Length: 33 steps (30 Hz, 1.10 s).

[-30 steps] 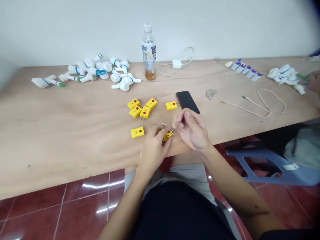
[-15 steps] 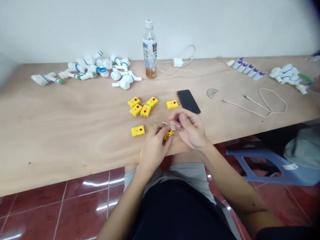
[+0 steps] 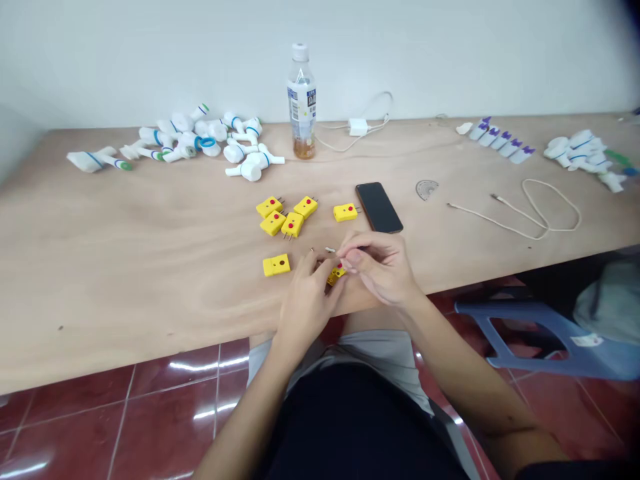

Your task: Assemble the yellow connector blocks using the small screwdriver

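Observation:
Close to the table's front edge, my left hand (image 3: 311,288) grips a small yellow connector (image 3: 336,273) with a red dot, partly covered by the fingers. My right hand (image 3: 383,267) is pinched just over that connector; whatever lies between its fingertips is too small or hidden to make out. Beyond the fingers lies a tiny white piece (image 3: 330,250). To the left rests a yellow connector with a dark hole (image 3: 277,265). Farther back sit several yellow two-pin plugs (image 3: 273,223) with red dots, and a single yellow plug (image 3: 345,213) lies nearer the phone.
A black phone (image 3: 379,207) lies behind my right hand. A drink bottle (image 3: 302,107) stands at the back, with white plastic fittings (image 3: 187,140) to its left. Rightward are a white charger (image 3: 357,127), a metal protractor-like plate (image 3: 427,189), a pale cable (image 3: 543,227) and a blue stool (image 3: 535,333).
My right hand has come down and slightly left, its fingertips now at the connector in my left hand. The left hand stays nearly in place. The view has shifted slightly.

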{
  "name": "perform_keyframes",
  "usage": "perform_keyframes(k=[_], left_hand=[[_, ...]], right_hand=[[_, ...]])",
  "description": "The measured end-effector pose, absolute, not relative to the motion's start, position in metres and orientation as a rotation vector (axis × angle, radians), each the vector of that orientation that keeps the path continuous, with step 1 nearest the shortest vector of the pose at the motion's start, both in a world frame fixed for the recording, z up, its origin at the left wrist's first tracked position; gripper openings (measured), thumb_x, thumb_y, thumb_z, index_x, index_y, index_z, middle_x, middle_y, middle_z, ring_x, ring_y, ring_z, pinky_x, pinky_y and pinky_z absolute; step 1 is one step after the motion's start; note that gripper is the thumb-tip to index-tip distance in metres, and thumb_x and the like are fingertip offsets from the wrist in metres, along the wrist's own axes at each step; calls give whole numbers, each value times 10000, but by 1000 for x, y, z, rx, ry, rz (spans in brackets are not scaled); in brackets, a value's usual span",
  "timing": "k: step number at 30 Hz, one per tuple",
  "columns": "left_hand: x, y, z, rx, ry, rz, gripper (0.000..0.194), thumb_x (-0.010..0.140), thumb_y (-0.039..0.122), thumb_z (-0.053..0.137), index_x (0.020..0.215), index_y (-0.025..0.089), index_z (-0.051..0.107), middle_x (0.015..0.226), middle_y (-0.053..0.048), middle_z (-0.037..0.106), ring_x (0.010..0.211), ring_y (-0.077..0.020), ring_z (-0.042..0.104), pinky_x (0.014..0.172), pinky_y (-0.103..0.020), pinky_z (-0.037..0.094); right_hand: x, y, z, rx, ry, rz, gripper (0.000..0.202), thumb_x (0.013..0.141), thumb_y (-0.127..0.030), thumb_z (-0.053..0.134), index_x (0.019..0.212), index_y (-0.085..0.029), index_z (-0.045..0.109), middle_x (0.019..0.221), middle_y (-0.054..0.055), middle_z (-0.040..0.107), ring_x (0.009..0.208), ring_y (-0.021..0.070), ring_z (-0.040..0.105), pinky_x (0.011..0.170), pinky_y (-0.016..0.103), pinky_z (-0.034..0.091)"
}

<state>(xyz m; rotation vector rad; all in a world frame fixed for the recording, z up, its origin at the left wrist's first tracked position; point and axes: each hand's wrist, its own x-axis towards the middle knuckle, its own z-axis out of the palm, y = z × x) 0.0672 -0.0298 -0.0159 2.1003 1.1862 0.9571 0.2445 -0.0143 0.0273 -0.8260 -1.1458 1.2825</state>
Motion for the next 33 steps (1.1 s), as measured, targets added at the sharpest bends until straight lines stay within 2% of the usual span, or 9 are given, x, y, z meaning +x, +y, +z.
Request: perform_keyframes(k=[4, 8, 12, 18, 20, 23, 25, 29, 33], left_hand=[[67, -31, -13, 2095, 1183, 951, 243, 1102, 206, 727, 1337, 263, 754, 1402, -116, 737, 1302, -330, 732, 1132, -517, 636], [67, -32, -14, 2094, 1207, 962, 168, 1110, 224, 718, 1269, 260, 762, 1358, -110, 738, 1225, -311, 756, 1072, -484, 654], [67, -32, -15, 2112, 1188, 960, 253, 1102, 216, 730, 1348, 270, 750, 1365, -106, 738, 1246, -310, 760, 1082, -472, 658], [68, -34, -14, 2101, 1246, 960, 170, 1103, 229, 733, 1269, 236, 772, 1293, -114, 745, 1182, -308, 777, 1068, -474, 666], [68, -34, -14, 2104, 1235, 952, 197, 1116, 232, 717, 1306, 238, 765, 1327, -122, 744, 1205, -310, 771, 1074, -478, 664], [66, -32, -14, 2121, 1159, 940, 253, 1136, 228, 686, 1380, 249, 748, 1385, -134, 743, 1285, -325, 748, 1100, -503, 658], [64, -30, -15, 2141, 1081, 941, 246, 1143, 210, 668, 1368, 260, 757, 1385, -128, 750, 1328, -329, 736, 1125, -521, 651], [61, -28, -14, 2115, 1052, 943, 278, 1123, 195, 699, 1389, 257, 748, 1382, -124, 762, 1327, -326, 746, 1119, -516, 664], [61, -31, -12, 2110, 1126, 910, 264, 1123, 239, 725, 1387, 227, 744, 1362, -140, 771, 1299, -334, 749, 1105, -519, 667]], right_hand=[[247, -16, 25, -742, -1173, 1322, 379, 1109, -595, 731, 1080, -256, 900, 770, 5, 559, 715, 163, 496, 648, 318, 429], [250, -17, 24, -722, -1310, 1267, 225, 1085, -440, 808, 1000, -247, 884, 877, 41, 702, 749, 172, 590, 696, 343, 482], [253, -11, 33, -776, -1242, 1409, 412, 1161, -586, 644, 1246, -265, 888, 793, 6, 564, 744, 170, 514, 691, 320, 461], [251, -17, 28, -826, -1354, 1236, 251, 1104, -446, 783, 1016, -234, 886, 926, 45, 752, 809, 180, 642, 796, 347, 564], [247, -25, 23, -904, -1224, 1135, 255, 1105, -471, 776, 1074, -248, 896, 861, 32, 726, 785, 187, 643, 787, 352, 580], [246, -33, 23, -882, -1174, 1196, 430, 1175, -572, 615, 1273, -256, 891, 860, 37, 675, 825, 198, 640, 838, 371, 596], [249, -36, 27, -812, -1277, 1264, 395, 1196, -508, 593, 1266, -259, 892, 925, 53, 709, 858, 196, 659, 838, 367, 595], [254, -43, 30, -784, -1384, 1127, 154, 1114, -267, 754, 1103, -254, 908, 965, 63, 779, 860, 199, 710, 779, 347, 584], [255, -46, 27, -841, -1214, 1222, 331, 1170, -457, 659, 1321, -259, 878, 901, 59, 722, 824, 206, 665, 788, 376, 584]])
